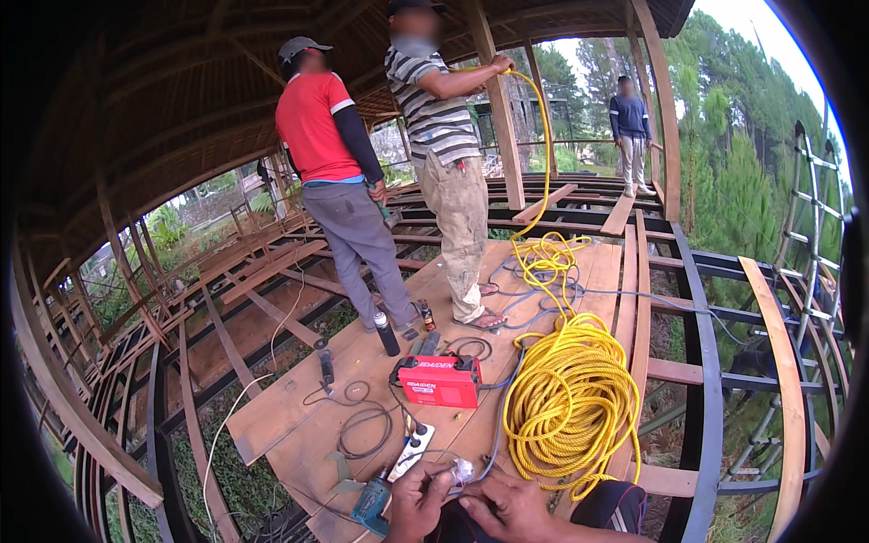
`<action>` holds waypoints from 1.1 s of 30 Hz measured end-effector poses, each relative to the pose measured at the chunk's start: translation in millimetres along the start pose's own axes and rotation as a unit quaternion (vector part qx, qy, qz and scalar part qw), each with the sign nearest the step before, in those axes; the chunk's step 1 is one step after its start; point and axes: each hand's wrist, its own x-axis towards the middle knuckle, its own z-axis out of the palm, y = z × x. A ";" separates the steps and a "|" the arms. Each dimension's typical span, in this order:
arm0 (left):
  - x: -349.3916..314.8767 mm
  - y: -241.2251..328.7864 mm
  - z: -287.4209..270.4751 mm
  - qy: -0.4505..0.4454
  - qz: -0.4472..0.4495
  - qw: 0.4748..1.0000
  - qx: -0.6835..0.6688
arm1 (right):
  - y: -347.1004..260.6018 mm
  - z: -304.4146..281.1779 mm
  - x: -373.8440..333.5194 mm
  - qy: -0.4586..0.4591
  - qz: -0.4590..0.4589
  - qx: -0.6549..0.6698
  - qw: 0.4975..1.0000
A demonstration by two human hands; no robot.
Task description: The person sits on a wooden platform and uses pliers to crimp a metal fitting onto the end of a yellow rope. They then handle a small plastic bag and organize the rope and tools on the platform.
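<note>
My left hand [418,500] is closed in a pinch at the bottom centre, with a small shiny whitish piece [462,471] at its fingertips. Close beside it, my right hand [514,509] has its thumb and fingers drawn together. A thin grey cable [494,450] runs down to the fingers; what the right hand grips is too small to make out. Just left of my hands are a white power strip [412,452] with plugs in it and a teal power tool [371,505]. Beyond them a red welding machine [439,384] stands on the boards.
A big coil of yellow rope [572,403] lies right of the welder; a person in a striped shirt [444,118] holds its end. Another in red [317,127] stands alongside with a tool. Open gaps show between steel beams [701,389]. A ladder [806,235] rises at right.
</note>
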 end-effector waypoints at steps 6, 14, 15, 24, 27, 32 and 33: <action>12.1 -18.2 -21.7 0.010 -0.027 0.968 -0.249 | 54.7 16.8 -1.1 0.006 -0.098 0.078 0.992; 33.4 -49.5 -36.4 0.061 -0.097 0.964 -0.238 | 52.5 54.7 33.9 -0.018 -0.345 -0.118 0.931; 27.0 -49.7 -37.7 0.065 -0.096 0.961 -0.251 | 55.4 61.5 26.5 -0.030 -0.349 -0.113 0.930; 11.8 -40.2 -52.4 0.012 -0.109 0.941 -0.322 | 132.4 102.5 12.2 -0.062 0.149 0.591 0.790; 14.1 -43.2 -54.6 -0.129 -0.070 0.970 -0.192 | 121.6 82.3 49.4 -0.214 0.375 0.602 0.672; 14.3 -39.3 -38.6 -0.124 -0.003 0.992 0.003 | 136.5 55.5 85.8 -0.349 0.295 0.376 0.806; 13.8 -41.4 -33.0 -0.111 -0.004 0.994 0.013 | 134.0 48.9 84.1 -0.345 0.288 0.336 0.828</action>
